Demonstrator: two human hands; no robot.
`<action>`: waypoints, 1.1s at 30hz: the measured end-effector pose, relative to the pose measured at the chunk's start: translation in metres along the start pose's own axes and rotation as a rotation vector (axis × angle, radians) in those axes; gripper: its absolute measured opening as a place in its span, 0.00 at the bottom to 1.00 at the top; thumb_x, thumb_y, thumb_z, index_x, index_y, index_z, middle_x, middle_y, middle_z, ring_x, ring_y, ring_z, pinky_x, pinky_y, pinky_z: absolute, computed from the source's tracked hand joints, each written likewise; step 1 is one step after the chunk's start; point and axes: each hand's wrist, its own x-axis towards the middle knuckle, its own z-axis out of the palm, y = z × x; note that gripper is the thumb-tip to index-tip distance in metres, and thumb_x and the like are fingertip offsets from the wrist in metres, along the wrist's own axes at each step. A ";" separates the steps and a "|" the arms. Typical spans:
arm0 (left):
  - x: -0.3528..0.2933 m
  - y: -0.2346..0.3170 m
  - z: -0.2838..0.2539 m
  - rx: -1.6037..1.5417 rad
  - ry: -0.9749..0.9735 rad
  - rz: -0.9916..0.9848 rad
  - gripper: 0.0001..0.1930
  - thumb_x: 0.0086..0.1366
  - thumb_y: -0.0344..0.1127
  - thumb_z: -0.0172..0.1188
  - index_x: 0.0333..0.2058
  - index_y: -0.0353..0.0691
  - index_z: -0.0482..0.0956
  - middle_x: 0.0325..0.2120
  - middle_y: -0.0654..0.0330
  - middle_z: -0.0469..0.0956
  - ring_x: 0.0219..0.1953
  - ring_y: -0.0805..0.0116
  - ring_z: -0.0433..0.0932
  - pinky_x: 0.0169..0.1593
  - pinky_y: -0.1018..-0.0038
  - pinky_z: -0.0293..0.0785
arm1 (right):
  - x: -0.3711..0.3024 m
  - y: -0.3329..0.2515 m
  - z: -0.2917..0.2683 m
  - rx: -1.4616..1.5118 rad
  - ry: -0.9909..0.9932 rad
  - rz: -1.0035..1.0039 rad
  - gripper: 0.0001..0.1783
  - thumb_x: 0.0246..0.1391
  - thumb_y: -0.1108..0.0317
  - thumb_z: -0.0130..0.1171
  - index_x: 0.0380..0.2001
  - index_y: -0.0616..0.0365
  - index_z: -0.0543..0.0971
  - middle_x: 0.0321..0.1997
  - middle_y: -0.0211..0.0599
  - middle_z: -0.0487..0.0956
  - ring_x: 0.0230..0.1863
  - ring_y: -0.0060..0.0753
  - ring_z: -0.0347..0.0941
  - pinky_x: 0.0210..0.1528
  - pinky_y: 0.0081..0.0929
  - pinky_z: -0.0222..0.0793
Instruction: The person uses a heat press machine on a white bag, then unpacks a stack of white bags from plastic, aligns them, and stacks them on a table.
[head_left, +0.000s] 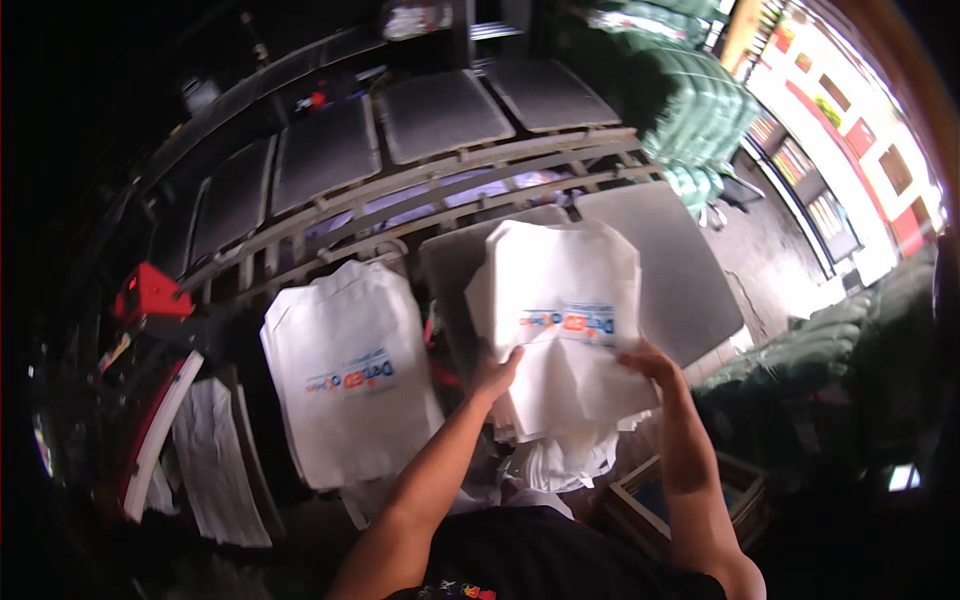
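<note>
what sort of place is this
Probably a bag-printing workshop: flat grey rectangular boards in a row, white bag-shaped pieces with blue-and-orange print, and bulky green plastic-wrapped bundles.

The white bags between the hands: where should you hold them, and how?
Probably the side edges of the white bags, near the end closest to the person, one hand from each side. They make a broad, floppy-looking pile, creased in the near part, so two wide grips should limit sagging. The left hand and right hand are at those edges.
</note>
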 end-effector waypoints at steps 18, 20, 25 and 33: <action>-0.205 -0.148 -0.365 0.201 0.490 -0.275 0.35 0.65 0.55 0.64 0.60 0.32 0.73 0.55 0.41 0.78 0.59 0.48 0.77 0.59 0.61 0.72 | -0.045 -0.199 0.377 -0.144 0.067 -0.112 0.51 0.47 0.37 0.72 0.57 0.76 0.72 0.51 0.60 0.81 0.54 0.52 0.80 0.55 0.38 0.75; -0.195 -0.178 -0.356 0.128 0.564 -0.176 0.30 0.65 0.53 0.64 0.54 0.33 0.79 0.48 0.44 0.83 0.53 0.50 0.81 0.56 0.61 0.75 | -0.046 -0.199 0.399 -0.060 -0.044 0.009 0.52 0.46 0.32 0.70 0.55 0.73 0.74 0.49 0.59 0.83 0.53 0.53 0.81 0.54 0.40 0.76; -0.184 -0.170 -0.373 0.042 0.436 -0.305 0.34 0.60 0.58 0.65 0.54 0.32 0.79 0.49 0.41 0.82 0.56 0.48 0.80 0.58 0.61 0.74 | -0.035 -0.203 0.410 0.137 -0.086 0.098 0.44 0.50 0.40 0.72 0.54 0.72 0.76 0.47 0.52 0.83 0.50 0.45 0.82 0.51 0.34 0.77; -0.185 -0.158 -0.397 -0.247 0.263 -0.386 0.37 0.61 0.59 0.65 0.57 0.32 0.78 0.52 0.50 0.81 0.54 0.59 0.79 0.58 0.67 0.72 | -0.046 -0.219 0.387 0.528 -0.384 0.009 0.29 0.60 0.54 0.65 0.56 0.66 0.77 0.49 0.45 0.82 0.47 0.38 0.81 0.50 0.32 0.77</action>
